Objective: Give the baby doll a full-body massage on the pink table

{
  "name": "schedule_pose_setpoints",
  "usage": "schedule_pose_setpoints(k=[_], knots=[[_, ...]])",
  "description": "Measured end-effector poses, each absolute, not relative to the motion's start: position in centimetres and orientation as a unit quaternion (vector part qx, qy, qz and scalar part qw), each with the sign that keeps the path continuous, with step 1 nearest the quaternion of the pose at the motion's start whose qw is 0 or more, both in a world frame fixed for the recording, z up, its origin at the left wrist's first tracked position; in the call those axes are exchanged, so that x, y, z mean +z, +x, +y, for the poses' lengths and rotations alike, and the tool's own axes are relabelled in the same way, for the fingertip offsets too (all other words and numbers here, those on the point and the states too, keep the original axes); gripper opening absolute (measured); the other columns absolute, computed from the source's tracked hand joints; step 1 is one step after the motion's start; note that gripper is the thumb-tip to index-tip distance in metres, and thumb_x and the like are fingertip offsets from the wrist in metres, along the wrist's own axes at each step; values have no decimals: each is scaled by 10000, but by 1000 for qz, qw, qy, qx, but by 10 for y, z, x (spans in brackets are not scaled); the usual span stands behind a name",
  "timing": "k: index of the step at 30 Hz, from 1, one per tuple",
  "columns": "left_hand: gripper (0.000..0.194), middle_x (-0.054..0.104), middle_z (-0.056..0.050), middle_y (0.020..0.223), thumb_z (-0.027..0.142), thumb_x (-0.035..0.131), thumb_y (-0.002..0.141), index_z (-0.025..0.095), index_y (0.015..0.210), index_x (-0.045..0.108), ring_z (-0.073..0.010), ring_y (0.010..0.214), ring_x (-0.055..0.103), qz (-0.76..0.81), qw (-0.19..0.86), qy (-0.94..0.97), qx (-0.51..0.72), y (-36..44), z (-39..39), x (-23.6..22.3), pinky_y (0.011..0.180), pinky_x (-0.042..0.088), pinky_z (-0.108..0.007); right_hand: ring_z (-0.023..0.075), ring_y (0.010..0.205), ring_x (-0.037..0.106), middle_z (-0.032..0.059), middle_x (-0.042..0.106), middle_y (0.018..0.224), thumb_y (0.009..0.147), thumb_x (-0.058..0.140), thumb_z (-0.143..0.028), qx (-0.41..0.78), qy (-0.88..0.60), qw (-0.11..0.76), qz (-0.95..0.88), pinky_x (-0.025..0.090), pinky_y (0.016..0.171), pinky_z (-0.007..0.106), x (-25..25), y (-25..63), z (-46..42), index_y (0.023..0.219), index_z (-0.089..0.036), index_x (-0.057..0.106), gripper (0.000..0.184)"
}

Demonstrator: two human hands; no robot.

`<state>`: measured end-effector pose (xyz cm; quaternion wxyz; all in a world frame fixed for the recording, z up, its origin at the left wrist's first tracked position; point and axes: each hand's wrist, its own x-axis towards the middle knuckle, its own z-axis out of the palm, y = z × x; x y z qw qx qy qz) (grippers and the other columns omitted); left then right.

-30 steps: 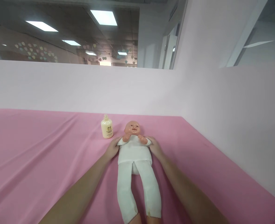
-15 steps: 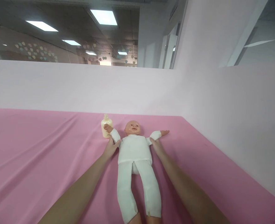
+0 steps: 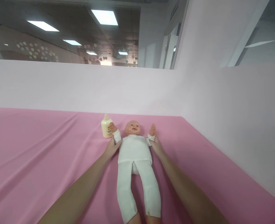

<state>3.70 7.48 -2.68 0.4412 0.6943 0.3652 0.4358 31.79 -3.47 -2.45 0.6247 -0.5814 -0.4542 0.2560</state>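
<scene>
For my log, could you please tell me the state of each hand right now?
Left hand: holding the doll's arm nearer the bottle.
Right hand: holding the doll's other arm.

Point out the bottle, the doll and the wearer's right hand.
Bottle (image 3: 106, 128): head view, on the front of its body.
Doll (image 3: 135, 151): head view, on its torso.
Right hand (image 3: 158, 147): head view, on the back of the hand.
</scene>
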Motion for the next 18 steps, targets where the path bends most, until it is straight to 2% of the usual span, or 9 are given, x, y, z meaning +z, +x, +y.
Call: schedule_pose_setpoints(k=[4,7,10,13,15,18], knots=[[712,602,-147,1258,472,659,825,190,1398,345,-267,1119,603,377,461,658,461,36,78,-28,926,494,-385,297,1173,596,119,657,1239,788,594,-433,258,-605,624,-422,449,1016,430,-30,325,-34,1255,-164,584,539],[696,596,-139,1273,465,643,837,202,1406,340,-265,1130,598,376,452,668,456,35,77,-27,936,491,-386,316,1220,565,119,654,1251,800,597,-450,257,-624,610,-415,427,1040,447,-30,324,-37,1235,-177,614,513],[626,611,-122,1282,395,599,856,198,1407,379,-275,1153,593,362,440,698,435,35,75,-26,976,472,-421,294,1144,607,98,687,1184,817,561,-403,245,-609,612,-441,451,1008,442,-28,319,-38,1189,-194,638,433],[527,589,-85,1351,249,536,835,208,1359,499,-270,1242,543,294,405,760,414,37,73,-23,1084,391,-448,251,1106,610,67,697,1146,792,526,-284,203,-562,592,-540,438,1018,423,-25,313,-37,1104,-216,685,356],[536,565,-61,1392,176,502,809,222,1341,543,-255,1293,503,249,380,796,401,38,70,-19,1134,335,-440,233,1106,596,59,692,1144,760,517,-225,167,-551,563,-593,418,1035,409,-21,309,-38,1065,-226,708,360],[567,544,-58,1415,191,508,826,236,1390,489,-255,1304,494,251,389,790,401,38,67,-15,1123,352,-439,224,1066,608,61,693,1144,750,534,-220,159,-566,556,-587,437,1001,395,-15,306,-40,1087,-225,694,373]])
